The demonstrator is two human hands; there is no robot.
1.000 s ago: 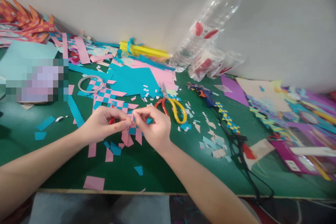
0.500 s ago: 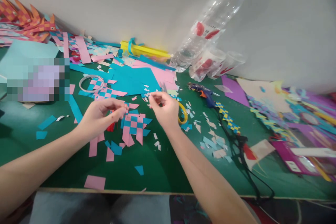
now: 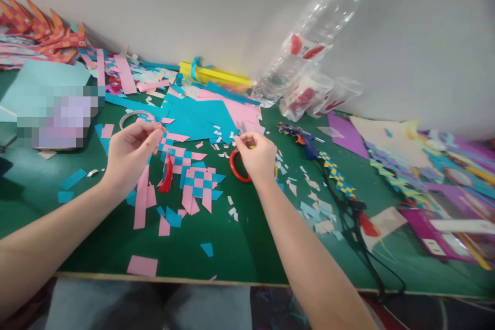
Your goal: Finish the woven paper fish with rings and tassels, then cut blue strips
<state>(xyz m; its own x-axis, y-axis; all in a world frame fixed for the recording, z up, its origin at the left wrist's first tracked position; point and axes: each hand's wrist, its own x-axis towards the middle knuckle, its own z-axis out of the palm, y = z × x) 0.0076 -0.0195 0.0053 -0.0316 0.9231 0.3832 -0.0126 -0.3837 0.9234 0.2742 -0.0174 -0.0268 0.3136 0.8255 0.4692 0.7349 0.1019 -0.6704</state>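
Note:
My left hand (image 3: 133, 152) is closed in a pinch, thumb against fingertips, over the left side of the paper pieces. What it pinches is too small to make out. Further right, my right hand (image 3: 257, 157) is also closed in a pinch, with its contents hidden. Scissors (image 3: 238, 167) with a red and a yellow handle lie partly behind that hand. Between the hands is a woven pink-and-blue paper piece (image 3: 198, 184), beside a red tassel (image 3: 167, 175). A roll of tape (image 3: 137, 115) lies just behind my left hand.
Blue sheets (image 3: 201, 116), a yellow folded strip (image 3: 216, 75) and a plastic bottle (image 3: 309, 46) stand or lie along the wall. A glue gun (image 3: 303, 142) with its black cable (image 3: 358, 221) lies right. Paper scraps (image 3: 320, 211) are scattered about. A pixelated object (image 3: 64, 118) is left.
My hands have drawn apart: the left moved leftward, uncovering the red tassel and woven paper, and the right shifted slightly right, showing the scissors' red handle. Both stay pinched.

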